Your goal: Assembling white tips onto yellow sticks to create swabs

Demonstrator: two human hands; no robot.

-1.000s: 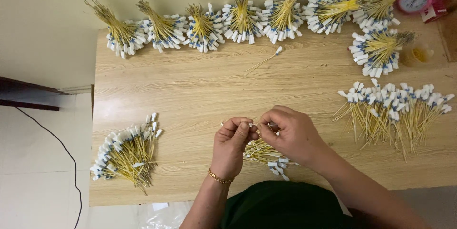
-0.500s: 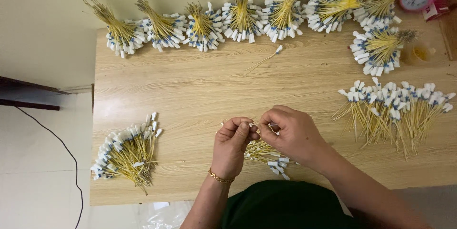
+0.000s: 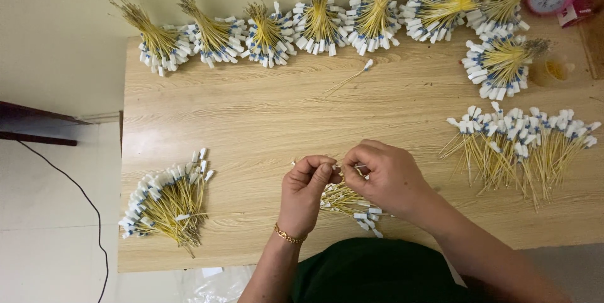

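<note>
The small bundle of yellow, white-tipped wires (image 3: 349, 202) lies on the tabletop (image 3: 264, 120) under both hands, unmoved over the last second. Left hand (image 3: 305, 193) and right hand (image 3: 384, 177) stay pinched together on its strands; farther off, tied bundles (image 3: 321, 20) line the far edge.

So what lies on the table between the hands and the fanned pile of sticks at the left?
In the head view, only bare wooden table separates the left hand from the fanned pile of yellow, white-tipped sticks; nothing rests on that stretch.
</note>
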